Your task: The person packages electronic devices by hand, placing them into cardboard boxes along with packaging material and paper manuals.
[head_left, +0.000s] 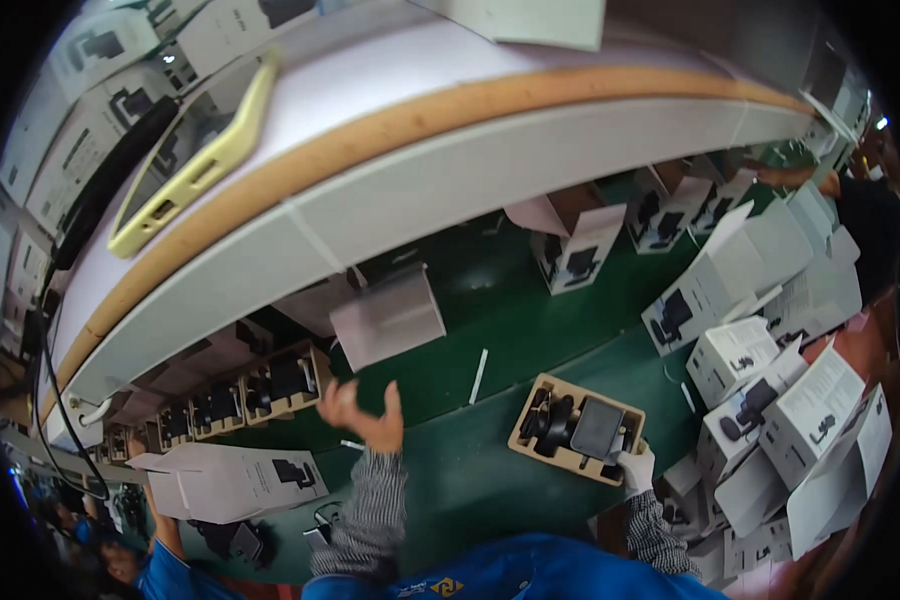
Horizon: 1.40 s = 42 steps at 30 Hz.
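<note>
My right hand [635,470], in a white glove, grips the right end of a brown cardboard tray [562,463] over the green work surface. In that tray lie a flat dark square part [597,427] and rounded black parts [555,422]. My left hand [368,417] is raised with its fingers apart and holds nothing. Just beyond it is a white box with a raised flap [390,320], slightly blurred. To its left, more brown trays [282,388] with black devices stand in a row.
Open white boxes [573,250] stand under the long shelf [420,130]. Several white cartons [735,350] are piled at the right. A yellow-cased phone [195,180] lies on the shelf. At the lower left, a co-worker's arm [165,530] is beside a white box [240,480].
</note>
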{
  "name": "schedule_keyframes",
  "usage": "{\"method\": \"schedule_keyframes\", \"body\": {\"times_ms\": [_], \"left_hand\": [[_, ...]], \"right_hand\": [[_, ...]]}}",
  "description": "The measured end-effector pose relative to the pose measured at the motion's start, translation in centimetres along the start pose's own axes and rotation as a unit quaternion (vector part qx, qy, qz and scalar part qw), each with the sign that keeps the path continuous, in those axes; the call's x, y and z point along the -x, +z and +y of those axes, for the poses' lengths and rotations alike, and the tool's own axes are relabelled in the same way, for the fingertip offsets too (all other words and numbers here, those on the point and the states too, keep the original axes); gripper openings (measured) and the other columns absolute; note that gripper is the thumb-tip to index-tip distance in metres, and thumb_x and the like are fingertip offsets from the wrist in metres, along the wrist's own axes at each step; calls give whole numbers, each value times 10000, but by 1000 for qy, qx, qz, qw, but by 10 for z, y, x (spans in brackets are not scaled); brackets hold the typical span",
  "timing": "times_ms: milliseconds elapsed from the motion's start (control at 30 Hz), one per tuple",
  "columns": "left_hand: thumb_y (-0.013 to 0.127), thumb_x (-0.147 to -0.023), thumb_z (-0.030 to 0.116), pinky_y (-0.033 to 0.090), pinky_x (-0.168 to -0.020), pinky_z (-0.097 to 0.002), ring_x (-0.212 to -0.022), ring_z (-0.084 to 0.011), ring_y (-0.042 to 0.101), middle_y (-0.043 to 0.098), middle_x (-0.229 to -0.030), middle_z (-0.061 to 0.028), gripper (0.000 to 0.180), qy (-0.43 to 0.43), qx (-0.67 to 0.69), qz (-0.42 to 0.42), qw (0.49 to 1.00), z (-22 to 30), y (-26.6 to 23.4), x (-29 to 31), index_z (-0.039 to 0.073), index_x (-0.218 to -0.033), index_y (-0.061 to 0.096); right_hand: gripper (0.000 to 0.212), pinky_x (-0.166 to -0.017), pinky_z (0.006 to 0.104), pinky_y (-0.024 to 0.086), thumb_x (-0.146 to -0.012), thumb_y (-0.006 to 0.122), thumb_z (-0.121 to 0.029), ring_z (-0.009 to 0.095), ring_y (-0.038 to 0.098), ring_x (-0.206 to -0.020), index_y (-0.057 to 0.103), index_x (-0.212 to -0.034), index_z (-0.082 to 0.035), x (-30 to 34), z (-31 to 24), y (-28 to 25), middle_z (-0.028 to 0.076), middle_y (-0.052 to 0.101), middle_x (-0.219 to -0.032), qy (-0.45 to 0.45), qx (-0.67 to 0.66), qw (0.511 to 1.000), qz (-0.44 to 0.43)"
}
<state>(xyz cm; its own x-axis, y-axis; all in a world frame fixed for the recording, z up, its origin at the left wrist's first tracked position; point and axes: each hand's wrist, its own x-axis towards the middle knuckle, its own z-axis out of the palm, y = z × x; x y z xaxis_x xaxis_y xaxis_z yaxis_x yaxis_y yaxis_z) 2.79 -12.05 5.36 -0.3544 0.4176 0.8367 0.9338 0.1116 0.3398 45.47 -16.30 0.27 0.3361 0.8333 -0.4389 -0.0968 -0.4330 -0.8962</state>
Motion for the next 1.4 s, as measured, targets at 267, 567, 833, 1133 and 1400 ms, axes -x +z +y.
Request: {"method": "schedule_keyframes", "body": {"times_ms": [267, 567, 833, 1133, 1400], "left_hand": [[688, -678, 269, 126, -1077, -415, -1277, -316, 262, 338, -1344, -164, 738, -155, 75, -260, 950, 10, -34, 41, 50, -1297, 352], [559, -801, 144, 326, -963, -425, -1028, -310, 519, 516, -1168, -187, 461, 92, 229, -475, 845, 46, -4, 63, 19, -1232, 457], [492, -883, 155, 391, -896, -365, -1047, -305, 507, 472, -1195, -240, 434, -375, 371, -292, 798, 189, 20, 101, -76, -1233, 379], [430, -895, 229, 339, -959, -405, -1139, -351, 416, 357, -1302, -239, 536, -261, 369, -493, 743, 150, 13, 150, -55, -1317, 263], [403, -902, 304, 289, -1003, -403, -1213, -363, 341, 286, -1356, -239, 585, -221, 382, -523, 729, 136, 4, 150, -49, -1338, 235]], "right_hand": [[341, -618, 265, 442, -647, 642, -158, 173, 531, -629, 576, -925, 27, -12, -32, 23, 87, 608, -735, -13, 317, 946, 70], [328, -663, 243, 464, -628, 606, -14, 174, 549, -688, 568, -949, 43, -3, 35, -27, 116, 609, -830, -4, -37, 998, 59], [388, -695, 240, 470, -615, 607, 15, 179, 563, -746, 548, -998, 48, 37, 27, -53, 121, 600, -894, -2, -104, 985, 134], [371, -678, 234, 471, -608, 601, 12, 166, 558, -723, 552, -974, 45, 27, 39, -50, 117, 602, -862, 15, -77, 993, 83], [390, -681, 231, 477, -608, 619, 8, 158, 564, -712, 545, -989, 40, 21, 25, -5, 117, 604, -871, 65, -98, 992, 36]]}}
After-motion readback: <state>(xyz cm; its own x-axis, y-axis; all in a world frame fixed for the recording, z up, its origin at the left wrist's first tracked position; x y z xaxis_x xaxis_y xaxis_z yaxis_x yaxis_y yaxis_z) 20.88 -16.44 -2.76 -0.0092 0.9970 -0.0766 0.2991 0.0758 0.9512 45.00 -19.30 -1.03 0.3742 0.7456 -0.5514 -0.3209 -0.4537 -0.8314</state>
